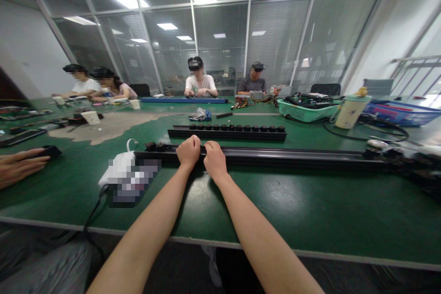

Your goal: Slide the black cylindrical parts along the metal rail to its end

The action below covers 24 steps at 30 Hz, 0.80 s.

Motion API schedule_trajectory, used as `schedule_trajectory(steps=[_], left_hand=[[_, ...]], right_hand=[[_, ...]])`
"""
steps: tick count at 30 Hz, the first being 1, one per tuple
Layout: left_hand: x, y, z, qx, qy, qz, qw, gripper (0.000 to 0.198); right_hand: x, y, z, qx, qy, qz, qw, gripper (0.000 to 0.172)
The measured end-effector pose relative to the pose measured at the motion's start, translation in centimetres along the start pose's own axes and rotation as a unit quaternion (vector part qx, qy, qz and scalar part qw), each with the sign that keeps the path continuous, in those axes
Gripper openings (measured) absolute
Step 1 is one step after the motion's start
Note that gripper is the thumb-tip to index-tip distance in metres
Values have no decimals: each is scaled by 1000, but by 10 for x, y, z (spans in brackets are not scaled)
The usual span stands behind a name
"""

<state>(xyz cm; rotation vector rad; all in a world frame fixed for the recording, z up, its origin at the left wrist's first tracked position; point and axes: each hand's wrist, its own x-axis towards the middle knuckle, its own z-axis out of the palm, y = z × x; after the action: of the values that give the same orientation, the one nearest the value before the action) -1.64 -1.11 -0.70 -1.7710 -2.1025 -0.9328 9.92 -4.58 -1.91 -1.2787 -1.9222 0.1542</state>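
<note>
To the left of the left hand [188, 152], a white paper cup [90, 117] is standing. Ahead and rightward of the right hand [215, 161] there is a green basket [305, 113] (dark cables [306, 99] are heaped in it), then a cream tumbler [349, 112] and a blue basket [399, 115].

The long rail [292, 156] looks like smooth, glossy metal; the counter [275, 213], smooth and shiny; the green basket [305, 112], plastic.

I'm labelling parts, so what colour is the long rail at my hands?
The long rail is black, showing best in the head view.
</note>
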Motion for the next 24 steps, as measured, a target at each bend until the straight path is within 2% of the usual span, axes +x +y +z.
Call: schedule_trajectory(steps=[16, 24], left_hand=[[1, 0, 0, -2, -2, 2, 1000, 47], [0, 0, 0, -3, -6, 4, 1000, 47]], right_hand=[[0, 1, -1, -5, 27, 26, 999, 44], [0, 0, -3, -28, 18, 31, 999, 43]])
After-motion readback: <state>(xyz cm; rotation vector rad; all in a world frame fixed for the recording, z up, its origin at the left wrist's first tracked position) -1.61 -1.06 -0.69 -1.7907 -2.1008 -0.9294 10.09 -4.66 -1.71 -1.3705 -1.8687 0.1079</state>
